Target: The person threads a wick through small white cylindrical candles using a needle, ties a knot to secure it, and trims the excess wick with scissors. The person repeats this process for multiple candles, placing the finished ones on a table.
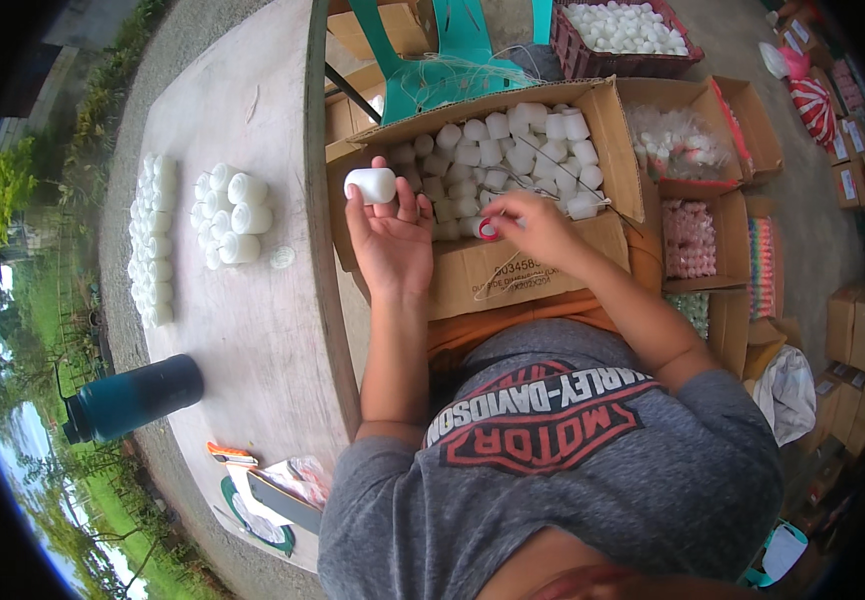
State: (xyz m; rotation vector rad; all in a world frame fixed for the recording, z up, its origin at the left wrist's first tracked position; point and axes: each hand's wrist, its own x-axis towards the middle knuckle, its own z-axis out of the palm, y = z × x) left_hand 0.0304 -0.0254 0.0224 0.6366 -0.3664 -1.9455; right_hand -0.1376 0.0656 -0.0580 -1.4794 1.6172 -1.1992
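- Near 11 o'clock in the view, the left hand (395,245) is turned palm up, thumb and fingertips clamped on a white cylindrical piece (370,185).
- Near 1 o'clock, the right hand (530,222) has its fingertips together on a small red ring-like item (487,231), partly hidden by the fingers.
- Beneath the hands, towards 12 o'clock, an open cardboard box (462,288) holds many loose white pieces (497,125).
- At 9 to 10 o'clock, on the desk (262,120), stand a long row of white pieces (158,246) and a smaller cluster (240,248); a dark teal bottle (142,395) lies at 8 o'clock.
- The step in hand appears to be readying one piece together with the red item; the two are apart.
- The next move seems to call for a steady left grip while the right hand travels towards 9 to 10 o'clock, red item facing the piece.
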